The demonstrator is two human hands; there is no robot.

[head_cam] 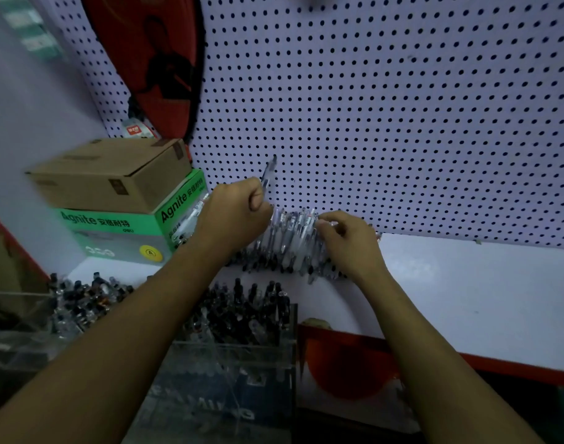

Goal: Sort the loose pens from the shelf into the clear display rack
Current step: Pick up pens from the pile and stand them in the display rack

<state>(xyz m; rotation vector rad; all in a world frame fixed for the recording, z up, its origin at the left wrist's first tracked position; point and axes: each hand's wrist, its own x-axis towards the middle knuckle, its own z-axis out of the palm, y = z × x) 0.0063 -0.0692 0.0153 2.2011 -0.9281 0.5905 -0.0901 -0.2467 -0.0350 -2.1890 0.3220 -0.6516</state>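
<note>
A heap of loose clear-barrelled pens (287,248) leans against the pegboard at the back of the white shelf (466,283). My left hand (234,213) is curled into a fist around a pen (269,171) whose end sticks up past the knuckles; more pens poke out of the fist toward the left. My right hand (348,241) rests on the right side of the heap, its fingertips pinching the top of a pen there. The clear display rack (242,347) stands at the shelf's front, packed with upright dark-capped pens.
A brown carton (114,174) sits on a green Agnite box (130,232) at the left. A white pegboard (402,123) forms the back wall, with a red racket cover (152,59) hanging on it. Another clear bin of pens (82,302) stands at the lower left.
</note>
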